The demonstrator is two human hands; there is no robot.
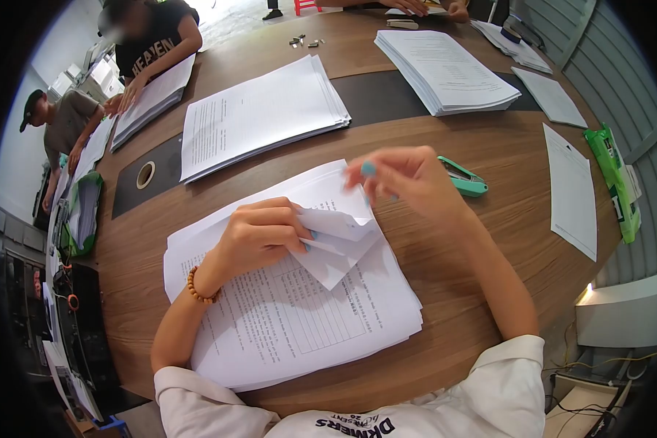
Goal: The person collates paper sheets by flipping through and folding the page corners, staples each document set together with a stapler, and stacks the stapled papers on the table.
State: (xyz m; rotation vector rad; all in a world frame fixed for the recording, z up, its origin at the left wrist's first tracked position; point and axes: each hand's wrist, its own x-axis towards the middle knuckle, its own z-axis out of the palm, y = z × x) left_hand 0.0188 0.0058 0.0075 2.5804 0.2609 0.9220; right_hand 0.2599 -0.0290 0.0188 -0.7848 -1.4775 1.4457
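Observation:
A thick stack of printed paper (299, 314) lies on the wooden table in front of me. My left hand (259, 237), with a beaded bracelet at the wrist, is closed on the lifted, folded corners of several sheets (336, 237) from this stack. My right hand (405, 179) hovers over the stack's upper right corner, its fingers curled and partly blurred; whether anything is between them cannot be made out. A green stapler (466, 179) rests on the table just beyond my right wrist.
Further paper stacks (259, 117) (445, 69) stand across the table (489, 277). A tape roll (145, 175) is at the left, a loose sheet (571, 190) and green package (615, 179) at the right. Co-workers handle papers at the far left and far edge.

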